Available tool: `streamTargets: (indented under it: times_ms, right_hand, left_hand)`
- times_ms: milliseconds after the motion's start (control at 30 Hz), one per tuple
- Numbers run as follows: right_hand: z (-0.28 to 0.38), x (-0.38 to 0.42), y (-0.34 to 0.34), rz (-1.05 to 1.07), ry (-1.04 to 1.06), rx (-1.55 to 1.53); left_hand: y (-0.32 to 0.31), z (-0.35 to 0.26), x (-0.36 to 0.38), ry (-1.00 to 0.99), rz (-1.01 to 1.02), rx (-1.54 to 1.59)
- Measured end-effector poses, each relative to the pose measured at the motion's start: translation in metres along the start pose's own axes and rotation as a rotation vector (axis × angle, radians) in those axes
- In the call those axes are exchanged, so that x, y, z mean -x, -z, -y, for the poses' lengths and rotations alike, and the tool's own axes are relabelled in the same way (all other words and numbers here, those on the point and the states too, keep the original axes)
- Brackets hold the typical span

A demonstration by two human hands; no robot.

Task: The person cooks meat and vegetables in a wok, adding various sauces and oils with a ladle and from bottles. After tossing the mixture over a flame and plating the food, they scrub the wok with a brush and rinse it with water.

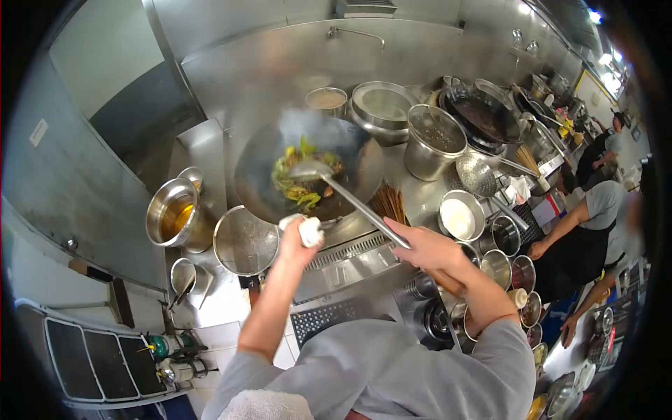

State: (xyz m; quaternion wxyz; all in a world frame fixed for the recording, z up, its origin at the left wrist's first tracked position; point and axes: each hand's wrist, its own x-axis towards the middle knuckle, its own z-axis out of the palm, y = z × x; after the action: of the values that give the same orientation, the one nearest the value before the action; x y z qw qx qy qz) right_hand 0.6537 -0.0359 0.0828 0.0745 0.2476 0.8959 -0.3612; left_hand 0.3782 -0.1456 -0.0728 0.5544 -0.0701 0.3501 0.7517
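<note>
A large dark wok [255, 168] sits on the range, with green and brown food [308, 199] and smoke rising at its back. My left hand [298, 241] is wrapped round a white cloth [311, 232] at the wok's near edge, where the wok's handle is mostly hidden. In my right hand [427, 246] is the long metal handle of a ladle [310, 169], whose bowl rests over the food. A bamboo brush [389, 200] lies between the wok and my right hand.
Left of the wok are a round strainer [246, 241] and a pot of yellow liquid [180, 213]. Pots [435, 143], a skimmer [476, 173] and a white-filled container [458, 215] stand at right. Co-workers [581, 231] are at far right.
</note>
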Motion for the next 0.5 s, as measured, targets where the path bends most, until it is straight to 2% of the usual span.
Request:
streamTargets:
  times_ms: [33, 67, 100, 167, 233, 300, 333, 367, 400, 500]
  right_hand:
    - [0.008, 0.008, 0.013, 0.095, -0.063, -0.03]
    - [0.011, 0.008, 0.024, 0.183, -0.121, -0.06]
    - [0.01, -0.001, 0.028, 0.141, -0.04, -0.017]
    - [-0.001, -0.025, 0.012, 0.08, 0.104, 0.049]
    - [-0.023, -0.068, -0.024, -0.058, 0.115, 0.105]
    - [-0.013, -0.081, -0.029, -0.168, 0.117, 0.142]
    - [-0.018, -0.078, -0.03, -0.173, 0.139, 0.168]
    - [-0.026, -0.073, -0.029, -0.185, 0.162, 0.192]
    - [-0.023, -0.056, -0.019, -0.168, 0.173, 0.18]
    - [0.004, -0.027, 0.012, 0.043, 0.019, 0.17]
  left_hand:
    - [-0.015, -0.013, 0.005, 0.037, -0.102, -0.032]
    - [-0.016, -0.022, -0.003, 0.077, -0.067, -0.08]
    - [-0.01, -0.027, -0.013, 0.123, -0.041, -0.131]
    - [-0.003, -0.025, -0.038, 0.061, -0.039, -0.107]
    - [0.014, 0.0, -0.056, 0.0, 0.065, -0.024]
    - [0.046, 0.04, -0.048, 0.012, 0.178, 0.025]
    - [0.043, 0.054, -0.018, 0.045, 0.021, -0.024]
    - [0.043, 0.064, 0.005, 0.011, -0.019, 0.028]
    - [0.036, 0.066, 0.019, -0.028, 0.0, -0.014]
    - [0.028, 0.015, -0.007, 0.051, 0.045, 0.021]
